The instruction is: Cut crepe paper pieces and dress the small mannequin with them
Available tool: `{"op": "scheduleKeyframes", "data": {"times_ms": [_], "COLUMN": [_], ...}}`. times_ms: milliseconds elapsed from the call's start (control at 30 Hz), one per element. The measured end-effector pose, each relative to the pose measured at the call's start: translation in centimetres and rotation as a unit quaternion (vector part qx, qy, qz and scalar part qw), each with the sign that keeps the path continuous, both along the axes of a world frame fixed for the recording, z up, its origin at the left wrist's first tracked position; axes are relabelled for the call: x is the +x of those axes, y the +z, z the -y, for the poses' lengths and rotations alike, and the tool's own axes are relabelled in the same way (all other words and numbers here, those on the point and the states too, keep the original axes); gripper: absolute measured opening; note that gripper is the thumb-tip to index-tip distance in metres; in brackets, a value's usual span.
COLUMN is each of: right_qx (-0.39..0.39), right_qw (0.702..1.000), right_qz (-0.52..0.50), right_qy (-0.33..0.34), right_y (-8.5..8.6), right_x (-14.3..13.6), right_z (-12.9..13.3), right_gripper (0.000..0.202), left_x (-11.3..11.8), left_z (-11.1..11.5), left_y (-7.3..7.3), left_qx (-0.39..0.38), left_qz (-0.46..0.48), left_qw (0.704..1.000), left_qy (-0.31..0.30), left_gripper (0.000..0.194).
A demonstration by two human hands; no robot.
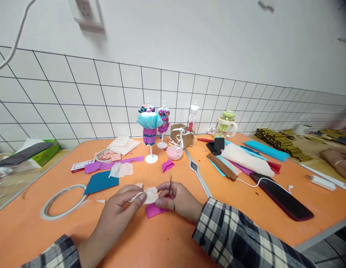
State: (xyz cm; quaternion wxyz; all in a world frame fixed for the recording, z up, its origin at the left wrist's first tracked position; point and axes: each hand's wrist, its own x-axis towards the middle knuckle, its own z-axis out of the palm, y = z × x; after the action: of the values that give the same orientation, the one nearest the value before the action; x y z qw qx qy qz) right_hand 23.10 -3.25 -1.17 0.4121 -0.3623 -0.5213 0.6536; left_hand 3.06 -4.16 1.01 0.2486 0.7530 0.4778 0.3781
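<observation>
A small piece of cream crepe paper is stretched between my hands, low over the table. My left hand is closed on its left part, thumb on top. My right hand pinches the right end and also keeps small scissors hooked in its fingers, blades pointing away from me. Beneath the right fingers lies a magenta paper piece, partly hidden. Left of my left hand are a blue paper piece and a roll of tape. A pale paper scrap lies beyond.
Mini dress forms with paper clothing stand at the back, near a pink bowl and a cardboard box. Crepe paper rolls, a phone and a glass cup are to the right. A person's hand rests at far right.
</observation>
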Motion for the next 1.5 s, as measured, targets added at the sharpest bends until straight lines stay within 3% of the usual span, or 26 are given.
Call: {"op": "scheduleKeyframes", "data": {"times_ms": [100,200,367,500,633,800,900,1067,1167,1233,1367,1500], "right_qx": [-0.024,-0.01,0.01,0.022,0.021,0.032,0.031,0.041,0.032,0.012,-0.024,-0.026], "right_qw": [0.999,0.998,0.996,0.996,0.993,0.997,0.996,0.996,0.998,0.999,0.977,0.958], "right_qz": [0.024,0.067,0.088,0.084,0.115,0.067,0.068,0.065,0.041,0.053,0.142,0.182], "right_qy": [0.012,-0.012,0.005,0.003,0.009,-0.018,-0.047,-0.035,-0.034,0.0,0.159,0.22], "right_y": [-0.1,0.1,0.5,0.6,0.6,0.5,0.6,0.6,0.8,1.0,1.6,1.8], "right_x": [-0.2,-0.4,-0.2,-0.1,-0.1,-0.2,-0.2,-0.2,0.1,0.3,0.2,-0.2], "right_z": [0.2,0.3,0.4,0.4,0.6,0.5,0.5,0.5,0.6,0.8,1.5,2.2], "right_gripper": [0.054,0.051,0.048,0.043,0.04,0.045,0.047,0.047,0.051,0.053,0.048,0.044], "left_x": [0.0,-0.1,0.2,0.4,0.4,0.4,0.4,0.4,0.3,0.3,0.5,0.8], "left_z": [0.1,0.1,0.2,0.1,0.0,0.3,0.3,0.1,0.0,-0.1,0.0,0.4], "left_y": [0.1,-0.1,-0.5,-0.6,-0.3,-0.4,-0.6,-0.6,-0.5,-0.3,-0.1,-0.2], "left_qx": [-0.023,-0.049,-0.129,-0.184,-0.225,-0.274,-0.291,-0.243,-0.229,-0.238,-0.268,-0.28], "left_qz": [0.019,0.036,0.112,0.165,0.256,0.376,0.336,0.243,0.256,0.305,0.417,0.422], "left_qw": [1.0,0.998,0.985,0.969,0.94,0.884,0.892,0.938,0.939,0.922,0.868,0.862], "left_qy": [0.002,-0.018,-0.032,0.004,0.029,-0.047,-0.08,-0.035,-0.015,0.01,0.024,0.003], "left_gripper": [0.032,0.034,0.031,0.029,0.034,0.052,0.046,0.032,0.03,0.03,0.029,0.025]}}
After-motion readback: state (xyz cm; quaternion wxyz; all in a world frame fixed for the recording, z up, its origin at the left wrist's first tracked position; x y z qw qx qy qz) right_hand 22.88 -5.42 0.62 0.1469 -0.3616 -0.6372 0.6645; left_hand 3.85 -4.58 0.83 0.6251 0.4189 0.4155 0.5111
